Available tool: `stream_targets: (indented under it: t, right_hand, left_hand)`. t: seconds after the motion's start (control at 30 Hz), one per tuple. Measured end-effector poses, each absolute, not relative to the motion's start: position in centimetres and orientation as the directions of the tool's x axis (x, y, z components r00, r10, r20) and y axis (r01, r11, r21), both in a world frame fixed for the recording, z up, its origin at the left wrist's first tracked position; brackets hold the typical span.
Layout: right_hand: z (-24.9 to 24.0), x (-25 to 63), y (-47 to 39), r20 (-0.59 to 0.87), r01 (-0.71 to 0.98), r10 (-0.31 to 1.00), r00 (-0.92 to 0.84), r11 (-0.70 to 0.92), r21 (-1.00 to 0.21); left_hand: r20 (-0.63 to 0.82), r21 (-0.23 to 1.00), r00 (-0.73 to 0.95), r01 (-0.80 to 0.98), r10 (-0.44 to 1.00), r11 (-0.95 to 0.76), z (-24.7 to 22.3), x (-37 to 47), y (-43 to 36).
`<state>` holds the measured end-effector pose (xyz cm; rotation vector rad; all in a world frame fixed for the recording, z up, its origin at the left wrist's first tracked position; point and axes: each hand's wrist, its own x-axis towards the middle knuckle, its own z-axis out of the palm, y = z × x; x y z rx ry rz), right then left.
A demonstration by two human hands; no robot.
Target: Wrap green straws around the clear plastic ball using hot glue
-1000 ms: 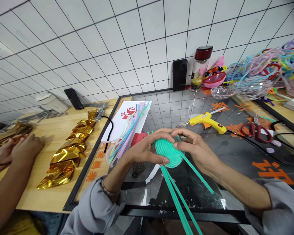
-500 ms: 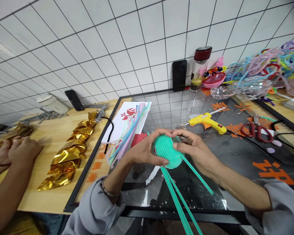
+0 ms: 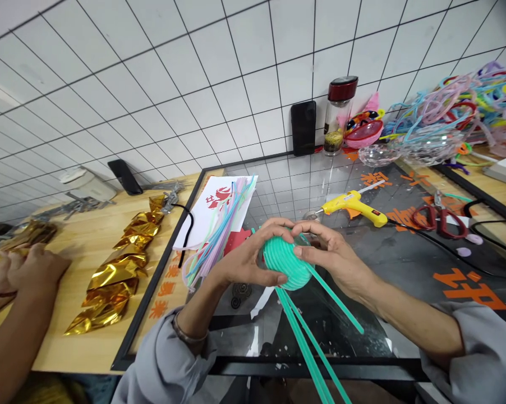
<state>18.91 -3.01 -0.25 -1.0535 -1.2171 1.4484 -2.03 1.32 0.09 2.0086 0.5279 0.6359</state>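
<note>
Between my two hands is a rounded form covered in rows of teal pipe cleaners [image 3: 284, 261], held above the dark glass-topped board. My left hand [image 3: 253, 258] curves round its left side, thumb along the lower edge. On the right side, my right hand [image 3: 329, 247] grips it with the thumb pressed on the front and fingers behind, partly hidden. Loose teal pipe cleaner ends [image 3: 306, 342] hang down from the form toward me, and one sticks out to the lower right. Just beyond my right hand lies a yellow glue gun [image 3: 356, 207].
Pastel pipe cleaners [image 3: 223, 230] lie on white paper. Red-handled scissors [image 3: 440, 221] and the glue gun's cord are at right. Behind stand a phone [image 3: 303, 128], a glass bottle [image 3: 337, 118] and a tangled pipe cleaner heap [image 3: 455, 112]. Gold foil [image 3: 118, 269] and another person's hands [image 3: 32, 272] are at left.
The whole view has shifted slightly, with background things sitting a little further left. Both hands keep their hold on the teal form, nearly unchanged.
</note>
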Motion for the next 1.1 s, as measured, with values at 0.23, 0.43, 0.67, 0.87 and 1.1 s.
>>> stream_targets:
  t: [0.23,0.43,0.67,0.87,1.1]
  right_hand:
    - [-0.3,19.0,-2.9,-0.032,-0.101,0.981,-0.192,-0.052,-0.994]
    - [-0.5,19.1,-2.8,0.005,-0.110,0.980,-0.201,-0.017,-0.994]
    - [-1.1,19.2,-2.4,0.173,-0.060,0.972,-0.158,0.165,-0.984]
    - [-1.4,19.5,-2.0,0.183,0.013,0.966,-0.182,0.189,-0.982]
    - [-1.0,20.3,-2.0,0.185,0.010,0.940,-0.286,0.196,-0.980]
  left_hand:
    - [0.229,0.871,0.767,0.114,0.600,-0.478,0.2,-2.3,1.2]
    - [0.203,0.885,0.760,0.128,0.618,-0.447,0.7,-2.5,1.0]
    - [0.182,0.904,0.772,0.111,0.609,-0.412,0.9,-2.8,1.1]
    - [0.179,0.908,0.767,0.112,0.616,-0.403,0.4,-2.9,1.2]
    - [0.201,0.893,0.771,0.110,0.605,-0.437,0.7,-2.6,1.2]
